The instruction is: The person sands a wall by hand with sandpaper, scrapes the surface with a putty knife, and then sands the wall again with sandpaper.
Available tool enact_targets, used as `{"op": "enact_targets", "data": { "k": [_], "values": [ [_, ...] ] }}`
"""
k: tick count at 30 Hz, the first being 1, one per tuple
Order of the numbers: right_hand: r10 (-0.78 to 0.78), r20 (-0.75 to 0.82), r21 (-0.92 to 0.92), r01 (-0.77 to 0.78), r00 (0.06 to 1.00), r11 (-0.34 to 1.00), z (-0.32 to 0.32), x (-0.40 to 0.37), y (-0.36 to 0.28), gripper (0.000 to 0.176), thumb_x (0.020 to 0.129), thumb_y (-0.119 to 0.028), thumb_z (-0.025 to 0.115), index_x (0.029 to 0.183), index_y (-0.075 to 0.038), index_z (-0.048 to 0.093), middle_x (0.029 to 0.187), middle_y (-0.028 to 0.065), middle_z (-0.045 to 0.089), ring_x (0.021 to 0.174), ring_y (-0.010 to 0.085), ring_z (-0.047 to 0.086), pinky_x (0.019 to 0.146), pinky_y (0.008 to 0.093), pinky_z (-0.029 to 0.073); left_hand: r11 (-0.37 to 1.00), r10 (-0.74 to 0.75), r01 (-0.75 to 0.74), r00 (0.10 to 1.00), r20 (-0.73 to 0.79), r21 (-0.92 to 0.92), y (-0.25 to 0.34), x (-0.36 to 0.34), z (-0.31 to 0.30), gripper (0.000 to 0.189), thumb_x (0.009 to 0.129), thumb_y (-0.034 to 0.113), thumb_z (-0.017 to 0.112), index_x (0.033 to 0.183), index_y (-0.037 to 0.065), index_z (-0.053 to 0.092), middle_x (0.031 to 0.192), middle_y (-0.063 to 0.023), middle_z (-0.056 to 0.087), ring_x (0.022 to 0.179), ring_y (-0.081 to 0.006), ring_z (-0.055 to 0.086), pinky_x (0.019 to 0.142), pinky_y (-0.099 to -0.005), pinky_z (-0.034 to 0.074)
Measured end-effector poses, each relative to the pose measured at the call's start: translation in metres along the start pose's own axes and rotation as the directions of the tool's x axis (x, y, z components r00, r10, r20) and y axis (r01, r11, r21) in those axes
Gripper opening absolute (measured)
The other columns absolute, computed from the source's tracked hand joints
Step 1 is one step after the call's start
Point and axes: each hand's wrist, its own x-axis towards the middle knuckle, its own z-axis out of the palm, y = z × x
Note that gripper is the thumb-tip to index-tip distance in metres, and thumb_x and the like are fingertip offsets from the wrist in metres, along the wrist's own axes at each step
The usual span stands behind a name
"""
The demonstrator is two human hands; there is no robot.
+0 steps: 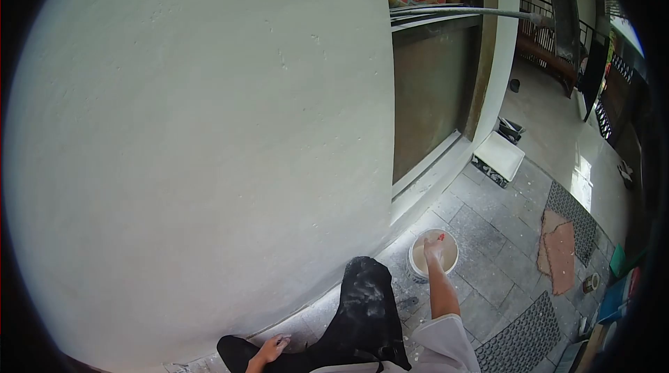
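My right hand (433,248) reaches down into a white bucket (412,270) on the tiled floor. Its fingers are closed round a tool with a red handle end (440,236); the rest of the tool is hidden by the hand and the bucket. Pale material coats this hand and the inside of the bucket. My left hand (272,350) rests by my black-trousered leg near the foot of the wall, fingers curled together and whitish at the tips. Whether anything is in it cannot be made out. A pale, lightly pitted wall (209,136) rises close in front of me.
A window (432,94) with a projecting sill interrupts the wall at right. Beyond the bucket stands a white-topped box (500,156). Grey mats (519,335), pinkish cloths (559,251) and a small can (591,282) lie at right. A long pole (481,11) crosses the window.
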Motion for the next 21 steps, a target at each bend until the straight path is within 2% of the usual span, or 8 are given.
{"op": "enact_targets", "data": {
  "k": [3,6,9,12,15,18,21],
  "values": [
    [0.093,-0.128,0.001,-0.094,0.987,0.996,0.022,0.025,0.015,0.049,0.081,-0.035,0.069,0.105,0.007,0.063,0.105,0.0284,0.064,0.099,0.0407,0.064,0.087,0.0447,0.051,0.996,0.034,-0.033,0.999,-0.013,0.078,-0.007,0.000,0.002,0.039,0.096,0.030,0.053,0.124,0.004,0.057,0.114,-0.0166,0.065,0.105,-0.0254,0.062,0.091,-0.0338,0.047],
    [0.122,-0.067,0.046,-0.119,0.990,0.992,0.024,0.035,0.023,0.048,0.080,-0.035,0.070,0.104,0.006,0.063,0.105,0.0282,0.064,0.100,0.0403,0.064,0.087,0.0440,0.051,0.998,0.002,-0.003,1.000,0.011,0.063,-0.002,-0.002,0.005,0.040,0.096,0.032,0.053,0.124,0.004,0.057,0.113,-0.0175,0.065,0.107,-0.0272,0.062,0.091,-0.0348,0.047],
    [0.142,-0.218,0.012,-0.143,0.966,0.990,0.032,0.037,0.036,0.042,0.081,-0.033,0.070,0.101,0.004,0.065,0.103,0.0275,0.065,0.099,0.0397,0.064,0.088,0.0438,0.050,0.995,-0.040,0.040,0.999,-0.008,0.095,0.000,-0.005,0.009,0.041,0.095,0.033,0.053,0.123,0.004,0.057,0.113,-0.0181,0.064,0.106,-0.0293,0.062,0.091,-0.0359,0.047],
    [-0.014,-0.202,0.033,0.021,0.979,0.999,0.050,0.059,0.064,0.035,0.082,-0.031,0.068,0.099,0.000,0.067,0.102,0.0257,0.066,0.098,0.0389,0.064,0.087,0.0452,0.050,0.985,-0.059,0.058,0.998,0.000,0.164,0.004,-0.005,0.009,0.041,0.094,0.035,0.052,0.122,0.005,0.058,0.113,-0.0185,0.064,0.106,-0.0307,0.062,0.091,-0.0367,0.047],
    [-0.181,-0.096,0.044,0.186,0.979,0.981,0.011,0.021,0.041,0.030,0.085,-0.032,0.064,0.095,-0.004,0.068,0.098,0.0230,0.067,0.093,0.0364,0.065,0.084,0.0459,0.051,0.986,-0.086,0.084,0.996,0.003,0.146,0.006,-0.003,0.010,0.041,0.094,0.036,0.051,0.122,0.007,0.059,0.113,-0.0182,0.064,0.107,-0.0320,0.061,0.092,-0.0367,0.046],
    [-0.355,0.066,-0.395,0.351,0.933,0.849,0.002,0.018,0.037,0.030,0.085,-0.035,0.061,0.091,-0.006,0.068,0.095,0.0203,0.067,0.089,0.0350,0.066,0.080,0.0454,0.052,0.988,-0.024,0.028,0.999,-0.024,0.152,-0.006,0.000,0.014,0.042,0.094,0.037,0.051,0.122,0.007,0.059,0.116,-0.0178,0.063,0.110,-0.0320,0.060,0.093,-0.0368,0.045],
    [-0.449,0.133,-0.501,0.451,0.883,0.739,-0.006,0.007,0.035,0.032,0.085,-0.036,0.059,0.090,-0.006,0.068,0.094,0.0179,0.067,0.087,0.0342,0.066,0.078,0.0439,0.052,0.981,-0.046,0.047,0.999,-0.009,0.189,-0.011,0.000,0.017,0.043,0.094,0.039,0.051,0.122,0.008,0.059,0.120,-0.0179,0.061,0.112,-0.0319,0.058,0.096,-0.0371,0.044]
  ]
}}
